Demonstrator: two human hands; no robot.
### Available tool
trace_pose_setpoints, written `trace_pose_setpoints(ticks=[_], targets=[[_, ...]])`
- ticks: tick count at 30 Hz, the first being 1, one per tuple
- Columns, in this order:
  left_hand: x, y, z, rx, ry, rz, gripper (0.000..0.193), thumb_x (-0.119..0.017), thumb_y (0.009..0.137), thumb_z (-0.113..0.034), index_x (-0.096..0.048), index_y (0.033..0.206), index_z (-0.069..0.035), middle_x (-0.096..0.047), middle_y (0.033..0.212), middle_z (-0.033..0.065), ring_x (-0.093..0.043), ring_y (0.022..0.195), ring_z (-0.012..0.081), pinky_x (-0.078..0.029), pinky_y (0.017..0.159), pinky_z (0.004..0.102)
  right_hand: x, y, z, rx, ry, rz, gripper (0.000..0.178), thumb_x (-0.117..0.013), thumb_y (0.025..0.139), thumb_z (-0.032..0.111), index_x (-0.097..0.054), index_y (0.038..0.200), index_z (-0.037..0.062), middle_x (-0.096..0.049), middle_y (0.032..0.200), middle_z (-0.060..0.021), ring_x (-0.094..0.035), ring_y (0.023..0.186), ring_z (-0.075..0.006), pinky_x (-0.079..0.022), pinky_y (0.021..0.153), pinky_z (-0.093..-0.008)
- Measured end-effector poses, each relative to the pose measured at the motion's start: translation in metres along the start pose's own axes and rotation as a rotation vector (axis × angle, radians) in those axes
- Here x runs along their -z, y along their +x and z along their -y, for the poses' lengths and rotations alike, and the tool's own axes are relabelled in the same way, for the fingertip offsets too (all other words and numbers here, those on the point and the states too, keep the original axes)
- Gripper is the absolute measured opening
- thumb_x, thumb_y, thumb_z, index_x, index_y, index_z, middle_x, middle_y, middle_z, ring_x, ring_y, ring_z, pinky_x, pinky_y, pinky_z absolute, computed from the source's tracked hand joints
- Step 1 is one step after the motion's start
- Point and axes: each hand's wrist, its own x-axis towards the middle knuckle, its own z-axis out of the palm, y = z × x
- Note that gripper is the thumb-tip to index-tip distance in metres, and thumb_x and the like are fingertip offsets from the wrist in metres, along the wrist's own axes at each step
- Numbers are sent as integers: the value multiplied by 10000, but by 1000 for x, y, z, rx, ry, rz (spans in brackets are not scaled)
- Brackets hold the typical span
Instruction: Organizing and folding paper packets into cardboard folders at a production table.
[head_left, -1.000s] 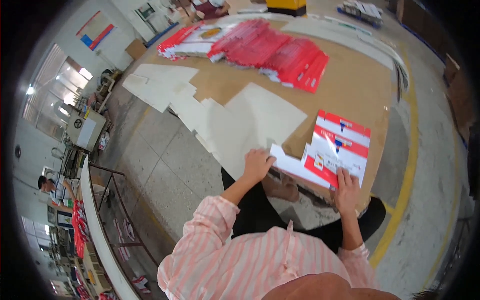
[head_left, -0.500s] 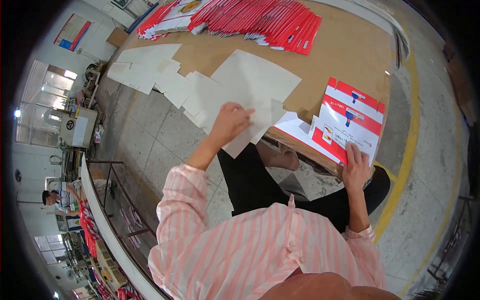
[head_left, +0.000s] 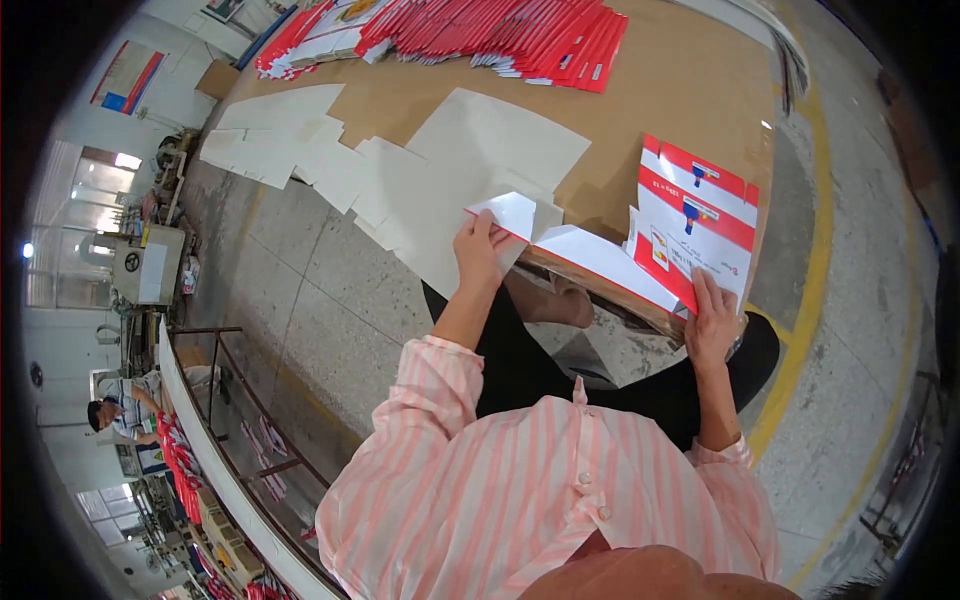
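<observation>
Pinching white flap (head_left: 508, 214), left hand (head_left: 478, 247), earlier empty; right hand (head_left: 711, 322) stays on red-and-white carton (head_left: 697, 220), grip unclear.

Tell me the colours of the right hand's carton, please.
The carton: mainly red and white; head view.

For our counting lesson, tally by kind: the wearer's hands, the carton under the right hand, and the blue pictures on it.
Left hand and right hand: 2
Carton: 1
Blue pictures: 2
Total: 5
</observation>
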Motion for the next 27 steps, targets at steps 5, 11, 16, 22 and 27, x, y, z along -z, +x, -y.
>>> trace_pose_setpoints(ticks=[5,11,16,22,27], targets=[[-20,-22,-27,-803,642,241,184,-591,913,-161,-650,1028,-31,-675,898,131,-661,806,272,-539,724,354,21,5,6,39,-27,133,585,-688,765,191,-542,1332,181,-552,1256,-121,-512,993,-331,-459,871,-421],[-33,-34,-36,-956,995,534,386,-601,877,-384,-603,1201,-174,-587,1161,101,-621,941,329,-533,740,391,16,8,13,98,-104,179,575,-587,840,554,-570,1309,222,-507,1257,-171,-493,1050,-359,-449,846,-477],[-54,-31,-38,-783,1152,693,440,-589,893,-392,-581,1253,-140,-519,1293,136,-479,1208,331,-448,949,439,10,1,12,68,-117,173,579,-525,869,593,-571,1306,216,-497,1270,-177,-464,1126,-372,-382,927,-527],[-68,-34,5,-925,1025,427,558,-495,942,-398,-431,1396,-81,-381,1444,180,-290,1352,393,-195,1103,552,-5,1,13,70,-138,162,594,-475,888,618,-545,1331,228,-431,1371,-170,-349,1302,-396,-225,1074,-597],[-76,-37,4,-889,1091,403,530,-502,937,-360,-432,1404,-121,-376,1457,165,-307,1341,384,-211,1080,560,-7,2,12,27,-179,224,616,-468,883,639,-529,1342,233,-400,1417,-166,-291,1361,-404,-169,1094,-630]])
